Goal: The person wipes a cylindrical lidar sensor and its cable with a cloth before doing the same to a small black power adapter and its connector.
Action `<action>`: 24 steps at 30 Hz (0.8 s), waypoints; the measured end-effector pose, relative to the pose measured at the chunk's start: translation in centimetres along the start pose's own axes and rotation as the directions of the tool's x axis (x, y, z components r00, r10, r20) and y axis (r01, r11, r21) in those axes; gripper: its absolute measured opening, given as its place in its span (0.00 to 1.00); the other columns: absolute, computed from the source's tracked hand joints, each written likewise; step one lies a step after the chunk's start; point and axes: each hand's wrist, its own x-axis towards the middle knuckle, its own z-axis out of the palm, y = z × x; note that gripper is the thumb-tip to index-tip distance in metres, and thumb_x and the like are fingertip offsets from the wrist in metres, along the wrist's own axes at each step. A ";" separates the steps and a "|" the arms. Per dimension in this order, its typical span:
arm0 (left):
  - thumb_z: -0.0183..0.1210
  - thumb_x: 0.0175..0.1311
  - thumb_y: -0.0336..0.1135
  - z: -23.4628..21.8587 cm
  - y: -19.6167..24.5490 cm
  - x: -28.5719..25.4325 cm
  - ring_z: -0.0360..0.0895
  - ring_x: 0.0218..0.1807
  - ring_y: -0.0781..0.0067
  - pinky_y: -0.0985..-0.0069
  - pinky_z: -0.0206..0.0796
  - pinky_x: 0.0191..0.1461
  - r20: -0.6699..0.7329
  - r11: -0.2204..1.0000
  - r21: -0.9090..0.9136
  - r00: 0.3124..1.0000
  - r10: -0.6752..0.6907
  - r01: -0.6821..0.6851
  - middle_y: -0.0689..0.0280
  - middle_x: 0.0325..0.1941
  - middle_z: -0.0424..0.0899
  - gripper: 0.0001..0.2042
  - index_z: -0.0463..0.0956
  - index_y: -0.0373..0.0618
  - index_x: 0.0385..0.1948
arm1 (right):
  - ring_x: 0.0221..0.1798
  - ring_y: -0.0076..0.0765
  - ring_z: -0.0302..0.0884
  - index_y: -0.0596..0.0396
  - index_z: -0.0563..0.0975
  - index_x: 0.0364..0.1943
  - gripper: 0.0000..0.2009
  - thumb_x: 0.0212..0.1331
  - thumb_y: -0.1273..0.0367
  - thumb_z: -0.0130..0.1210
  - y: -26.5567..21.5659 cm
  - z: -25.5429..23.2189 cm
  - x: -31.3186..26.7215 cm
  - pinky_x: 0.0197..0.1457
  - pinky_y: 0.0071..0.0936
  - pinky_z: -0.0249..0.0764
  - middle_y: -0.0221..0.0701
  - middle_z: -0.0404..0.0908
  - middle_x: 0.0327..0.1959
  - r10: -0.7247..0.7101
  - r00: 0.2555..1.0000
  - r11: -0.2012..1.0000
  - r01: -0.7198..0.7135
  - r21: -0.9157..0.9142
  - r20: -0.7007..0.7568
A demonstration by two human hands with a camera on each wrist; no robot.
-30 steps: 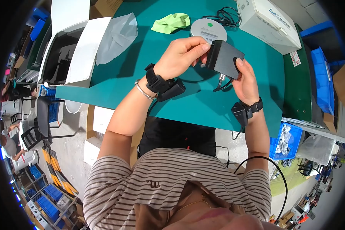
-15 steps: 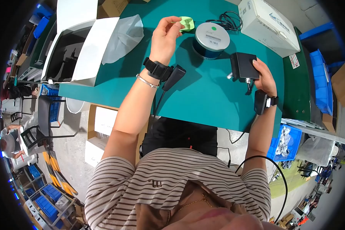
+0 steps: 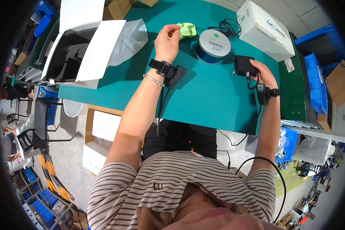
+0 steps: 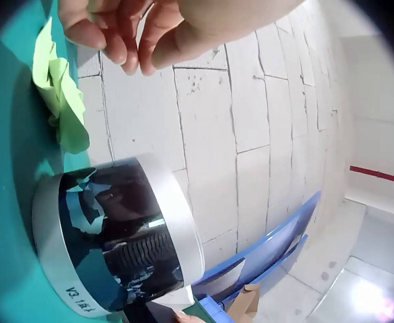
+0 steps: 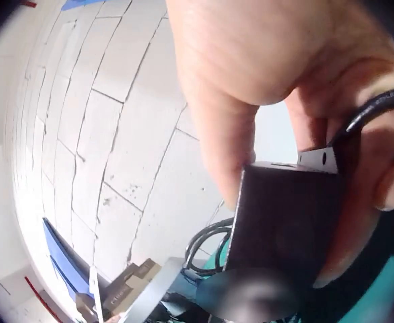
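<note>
My right hand (image 3: 265, 74) holds a small black box (image 3: 244, 66) above the right side of the table, thumb on one face and fingers on the opposite one. A black cable (image 5: 379, 108) runs from a connector on the box. My left hand (image 3: 166, 44) is beside a crumpled light-green cloth (image 3: 188, 30). In the left wrist view its loosely bent fingers (image 4: 126, 57) hang with nothing between them, a little apart from the cloth. Between the hands stands a round device (image 3: 214, 44) with a silvery top, a green dot and a dark glossy side band.
An open white carton (image 3: 103, 51) with dark lining stands at the left, a translucent plastic bag (image 3: 130, 42) beside it. Coiled black cable (image 3: 230, 28) lies behind the round device. A closed white box (image 3: 266, 32) occupies the back right of the green table (image 3: 203, 96).
The left hand has left the black box and moved back-left to the green cloth. The right hand has carried the box rightward, away from the round device.
</note>
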 end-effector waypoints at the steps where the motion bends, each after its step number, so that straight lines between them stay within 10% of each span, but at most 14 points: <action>1: 0.55 0.65 0.33 0.2 0.0 -0.2 0.75 0.41 0.80 0.80 0.67 0.46 -0.001 1.000 -0.003 1.000 -0.004 0.004 0.69 0.38 0.82 0.09 0.78 0.40 0.42 | 0.25 0.12 0.70 0.52 0.77 0.39 0.16 0.60 0.54 0.58 0.0 0.1 0.2 0.27 0.11 0.66 0.20 0.76 0.27 0.002 1.000 0.999 -0.003 -0.042 -0.005; 10: 0.56 0.62 0.33 1.0 0.4 -1.2 0.78 0.32 0.69 0.73 0.71 0.38 0.088 0.981 0.089 0.983 0.164 -0.172 0.60 0.38 0.81 0.07 0.78 0.42 0.38 | 0.28 0.11 0.69 0.55 0.77 0.43 0.21 0.66 0.50 0.49 -0.6 -0.5 0.6 0.30 0.11 0.66 0.18 0.75 0.27 0.028 1.000 0.999 -0.028 -0.040 -0.015; 14: 0.56 0.61 0.30 0.4 -0.4 -0.7 0.80 0.35 0.65 0.69 0.72 0.43 0.108 0.937 0.265 0.973 0.205 -0.227 0.58 0.43 0.80 0.09 0.78 0.42 0.41 | 0.24 0.12 0.63 0.55 0.78 0.43 0.19 0.66 0.52 0.51 -1.1 -0.3 -0.6 0.26 0.12 0.57 0.18 0.73 0.26 -0.017 0.997 0.948 -0.007 -0.318 -0.074; 24: 0.58 0.58 0.28 -0.5 -2.8 1.5 0.80 0.41 0.63 0.68 0.72 0.52 0.136 0.915 0.387 0.988 0.069 -0.117 0.56 0.56 0.74 0.18 0.77 0.52 0.52 | 0.20 0.13 0.59 0.59 0.78 0.39 0.12 0.61 0.63 0.59 0.6 -1.4 -3.6 0.23 0.15 0.54 0.19 0.69 0.21 -0.167 0.979 0.883 0.096 -0.460 -0.116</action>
